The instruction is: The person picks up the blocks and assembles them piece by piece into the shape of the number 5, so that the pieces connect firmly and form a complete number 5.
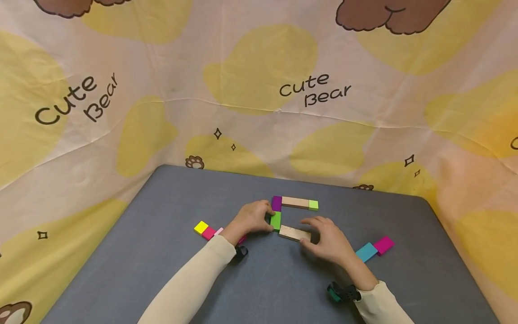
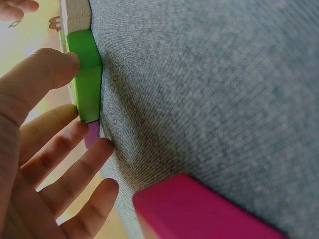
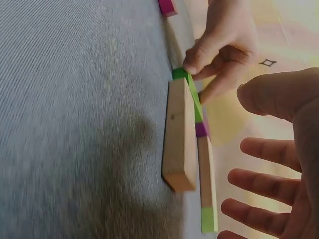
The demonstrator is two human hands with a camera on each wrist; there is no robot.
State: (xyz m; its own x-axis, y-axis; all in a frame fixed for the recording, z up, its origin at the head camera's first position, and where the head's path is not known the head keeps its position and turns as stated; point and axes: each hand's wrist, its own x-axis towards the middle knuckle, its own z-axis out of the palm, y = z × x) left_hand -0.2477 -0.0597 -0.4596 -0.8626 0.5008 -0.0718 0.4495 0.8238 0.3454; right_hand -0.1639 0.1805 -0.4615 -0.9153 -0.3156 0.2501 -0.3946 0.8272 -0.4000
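Observation:
My left hand (image 1: pixel 252 217) is at the green block (image 1: pixel 275 221), with thumb and fingers at its sides; the left wrist view shows the thumb against the green block (image 2: pixel 88 74). A purple block (image 1: pixel 277 203) continues the line behind it. Beside the green one's near end lies a plain wooden block (image 1: pixel 294 233). Around that block's right end my right hand (image 1: pixel 329 240) is spread, its fingers straight and apart from the wooden block (image 3: pixel 178 134) in the right wrist view. Another wooden block (image 1: pixel 295 202) extends rightward from the purple one, ending in a light-green block (image 1: pixel 313 205).
On the left, a yellow block (image 1: pixel 201 227) and pink-red blocks (image 1: pixel 208 233) form a row partly hidden by the left arm. A blue block (image 1: pixel 366 252) and a magenta block (image 1: pixel 383 245) lie right of the right hand. Printed cloth (image 1: pixel 259 148) hangs behind the grey table (image 1: pixel 162 202).

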